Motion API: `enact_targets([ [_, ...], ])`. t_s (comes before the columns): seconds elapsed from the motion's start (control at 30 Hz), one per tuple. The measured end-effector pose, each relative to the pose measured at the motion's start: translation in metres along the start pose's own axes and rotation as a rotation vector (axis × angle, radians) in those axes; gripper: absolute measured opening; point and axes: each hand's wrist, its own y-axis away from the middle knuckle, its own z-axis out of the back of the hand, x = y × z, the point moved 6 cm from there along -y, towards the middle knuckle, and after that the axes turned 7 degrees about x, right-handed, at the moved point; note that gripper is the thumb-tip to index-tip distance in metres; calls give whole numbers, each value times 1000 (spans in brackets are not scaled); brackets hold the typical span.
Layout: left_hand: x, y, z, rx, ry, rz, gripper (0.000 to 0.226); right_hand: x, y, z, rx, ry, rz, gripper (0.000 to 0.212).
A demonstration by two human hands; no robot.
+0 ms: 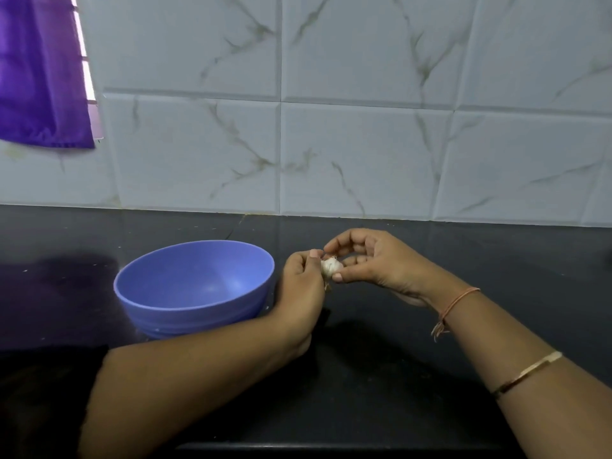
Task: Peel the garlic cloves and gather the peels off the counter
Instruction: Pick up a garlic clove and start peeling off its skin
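- One piece of garlic (pixel 331 267), white with a dry skin, is in view. It is held in the air above the counter, between the two hands.
- Two hands are in view. The left hand (pixel 303 286) has its fingers curled round the left side of the garlic.
- The right hand (pixel 367 263) pinches the garlic from 3 o'clock with thumb and forefinger. Its other fingers are loosely bent.
- The right forearm carries one thin thread (pixel 453 306) at the wrist and one gold bangle (pixel 526 372) further up.
- One blue bowl (pixel 185 313) stands upright at 9 o'clock from the hands, just beside the left wrist. Nothing shows inside it.
- The counter (pixel 414 376) is black and glossy.
- Behind it stands a wall (pixel 347 150) of white marbled tiles. One purple curtain (pixel 39 71) hangs at 10 o'clock.
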Motion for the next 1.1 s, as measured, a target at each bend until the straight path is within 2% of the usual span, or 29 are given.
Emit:
enact_targets([
  [0.2, 4, -4, 7, 27, 49, 14, 23, -4, -3, -2, -63, -42, -45, 27],
  [0.53, 6, -12, 21, -28, 106, 57, 24, 12, -24, -15, 96, -67, -168, 24],
  [0.87, 9, -17, 22, -7, 201, 96, 26, 0, -19, -17, -55, -187, -86, 24],
  [1.0, 9, -16, 19, 41, 260, 121, 23, -2, -16, -11, -106, -83, -76, 24],
  [1.1, 6, -14, 18, 52, 314, 100, 20, -5, -12, -9, -36, 23, -134, 23],
])
